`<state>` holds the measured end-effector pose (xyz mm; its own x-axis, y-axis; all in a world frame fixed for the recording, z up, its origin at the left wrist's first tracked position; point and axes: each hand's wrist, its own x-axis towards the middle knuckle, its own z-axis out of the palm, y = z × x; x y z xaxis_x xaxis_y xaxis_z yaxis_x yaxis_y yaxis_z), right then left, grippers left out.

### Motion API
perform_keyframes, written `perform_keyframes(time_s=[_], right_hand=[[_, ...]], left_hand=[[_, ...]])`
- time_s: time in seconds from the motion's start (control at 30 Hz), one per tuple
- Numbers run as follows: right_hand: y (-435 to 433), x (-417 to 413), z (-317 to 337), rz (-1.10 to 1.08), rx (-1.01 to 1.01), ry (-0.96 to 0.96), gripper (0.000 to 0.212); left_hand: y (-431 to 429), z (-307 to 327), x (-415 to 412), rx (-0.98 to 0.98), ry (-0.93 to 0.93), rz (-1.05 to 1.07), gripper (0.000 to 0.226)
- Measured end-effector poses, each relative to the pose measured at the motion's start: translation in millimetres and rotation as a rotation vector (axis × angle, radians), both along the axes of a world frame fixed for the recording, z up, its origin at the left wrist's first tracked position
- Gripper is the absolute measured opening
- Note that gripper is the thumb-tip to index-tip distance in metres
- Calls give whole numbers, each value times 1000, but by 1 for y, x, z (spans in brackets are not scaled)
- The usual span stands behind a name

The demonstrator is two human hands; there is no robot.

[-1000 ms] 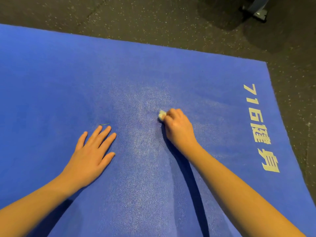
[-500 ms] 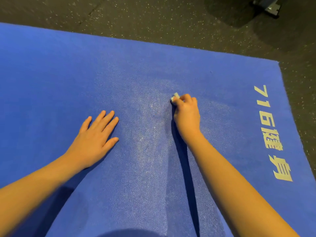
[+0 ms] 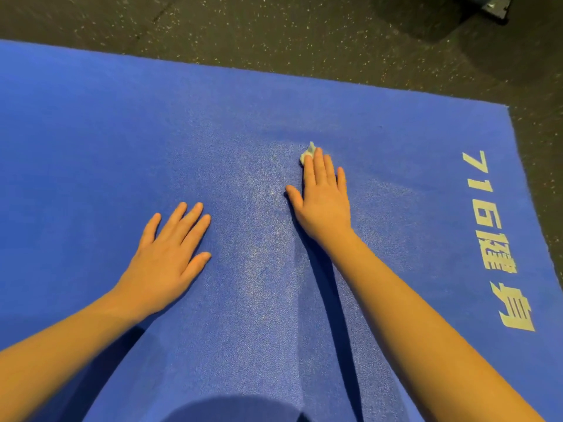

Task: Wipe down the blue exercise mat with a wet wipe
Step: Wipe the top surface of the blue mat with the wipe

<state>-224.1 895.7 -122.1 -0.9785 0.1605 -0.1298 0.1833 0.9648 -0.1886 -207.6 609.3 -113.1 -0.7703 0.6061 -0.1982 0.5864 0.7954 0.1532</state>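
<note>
1. A person kneeling over the blue exercise mat [image 3: 91, 132] is mid-wipe. The right hand [image 3: 324, 202] lies flat, its fingers straight and pressed together and the thumb splayed. It presses a wet wipe [image 3: 307, 152], whose crumpled corner shows just past the index fingertip.
2. The left hand [image 3: 170, 257] rests palm-down with the fingers slightly spread, bracing well off the right thumb's side. A paler, speckled sheen, probably dampness, runs between the two thumbs.
3. The stroke appears to be at its far reach. The next move likely calls for drawing the wipe back or sideways under steady pressure, toward the dry-looking stretch by the little finger and the printed lettering [image 3: 493, 239].
4. Half a second earlier the right fingers were curled round the wipe; now they have flattened over it. The left hand has stayed planted.
</note>
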Motion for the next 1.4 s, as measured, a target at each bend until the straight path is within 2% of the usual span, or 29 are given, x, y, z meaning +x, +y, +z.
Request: perform_keyframes(time_s=[0.03,0.1,0.17,0.23,0.3,0.37,0.43,0.53,0.6,0.67,0.73,0.8,0.87,0.97,1.07,1.17,1.23,1.33,1.4], right_hand=[[-6,-3,2,-19,-58,4,75],[-17,1,5,82,-118,10,80],[-16,7,5,236,-51,-30,83],[2,0,5,271,52,-31,83],[15,-17,5,147,63,-38,79],[11,-35,5,-39,-20,-41,75],[-3,-43,5,-87,-102,-11,75],[-7,-33,7,151,-54,-24,79],[12,-38,7,221,36,-33,77],[29,-58,6,119,71,-50,73],[30,-80,5,-53,6,-95,72],[15,-90,3,-128,-76,-65,75],[4,-85,3,-4,-113,-18,79],[26,-84,6,212,-9,-5,76],[47,-112,5,28,32,-24,71],[25,-142,2,-224,-151,-27,74],[4,-145,4,-124,-182,2,76],[4,-136,7,214,-41,1,79],[23,-144,6,206,41,0,75]], left_hand=[[-1,1,-1,7,-2,-2,70],[-2,2,-7,18,-15,-13,69],[-3,2,-16,10,-17,-45,69],[-3,0,-27,-4,8,-79,68],[-2,0,-40,-6,28,-44,69],[-1,1,-51,8,24,28,69],[-3,1,-59,0,13,55,70],[-8,-5,-60,-48,47,16,68],[-8,-8,-58,-69,64,12,66],[-7,-9,-57,-70,67,19,66],[-7,-10,-58,-65,70,21,66],[-7,-10,-58,-66,73,20,68],[-7,-11,-57,-64,69,20,69],[-7,-12,-58,-69,67,17,69],[-7,-13,-58,-68,63,15,69],[-7,-13,-59,-70,59,14,68],[-7,-13,-58,-63,60,11,68],[-6,-13,-58,-48,67,12,68],[-6,-13,-59,-45,69,11,67]])
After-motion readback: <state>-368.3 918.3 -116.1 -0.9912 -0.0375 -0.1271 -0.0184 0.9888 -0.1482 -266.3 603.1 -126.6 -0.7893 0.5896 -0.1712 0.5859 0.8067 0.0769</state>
